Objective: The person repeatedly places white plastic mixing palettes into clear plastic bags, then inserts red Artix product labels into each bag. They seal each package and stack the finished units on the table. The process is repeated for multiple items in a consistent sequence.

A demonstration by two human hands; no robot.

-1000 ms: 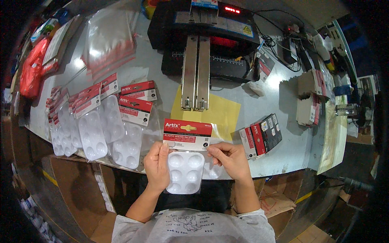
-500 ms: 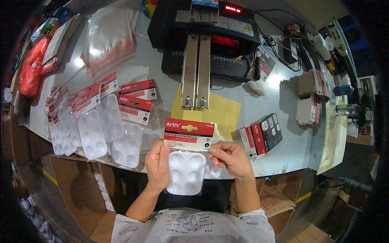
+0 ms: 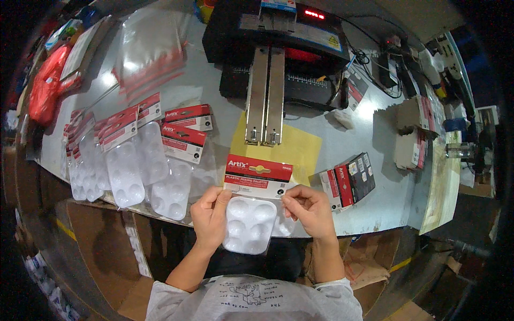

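Note:
A white plastic paint palette (image 3: 248, 227) with several round wells hangs in a clear bag under a red and white header card (image 3: 258, 176). My left hand (image 3: 210, 216) grips the bag's left edge just below the card, thumb on top. At the right edge, my right hand (image 3: 310, 211) pinches the bag near the card's lower corner. Beyond the card, a heat-sealing-type black machine (image 3: 278, 53) reaches toward me with two metal rails (image 3: 266, 96). A yellow sheet (image 3: 300, 142) lies under the rail ends.
To the left lie several bagged palettes (image 3: 126, 168) with matching cards, below a stack of clear bags (image 3: 150, 48). A pile of header cards (image 3: 350, 179) sits at the right, with more card stacks (image 3: 412, 131) farther off. Cables (image 3: 369, 59) run behind. Cardboard boxes (image 3: 107, 251) stand below the table edge.
The view has shifted slightly, moving the table scene a little rightward. The bagged palette has risen slightly toward the machine, with both hands still on it.

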